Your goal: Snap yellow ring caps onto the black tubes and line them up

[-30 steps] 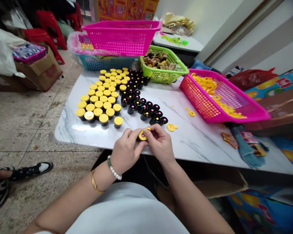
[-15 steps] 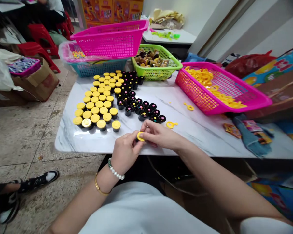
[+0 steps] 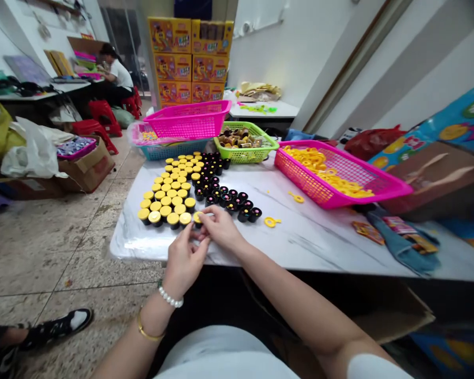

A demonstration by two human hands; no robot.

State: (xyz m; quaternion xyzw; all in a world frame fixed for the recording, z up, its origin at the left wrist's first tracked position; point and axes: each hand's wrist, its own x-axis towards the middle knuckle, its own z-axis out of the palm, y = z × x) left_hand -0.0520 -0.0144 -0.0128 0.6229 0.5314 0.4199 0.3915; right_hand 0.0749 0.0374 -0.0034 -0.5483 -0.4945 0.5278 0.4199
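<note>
My right hand [image 3: 220,227] pinches a small black cup with a yellow cap [image 3: 198,217] at the right end of the front row. Just below and left of it is my left hand [image 3: 183,259], its thumb and fingers apart and nothing seen in them. Several yellow-capped black cups [image 3: 166,201] stand upright in rows on the left of the table. Beside them, to the right, are several uncapped black cups [image 3: 225,199] with small coloured bits inside. One yellow ring with a tab [image 3: 272,222] lies right of these, and another yellow ring piece [image 3: 297,198] lies farther back.
On the white marbled table [image 3: 300,242], a pink basket [image 3: 391,190] holds yellow ring pieces. Behind the cups are a green basket [image 3: 256,156] of brown-and-gold pieces and a stacked pink basket [image 3: 189,123]. A blue cloth [image 3: 403,247] lies right. Another person [image 3: 120,76] sits far back.
My right hand has carried the capped cup left to the front row. My left hand has come off the cup and opened. The camera view has tilted up.
</note>
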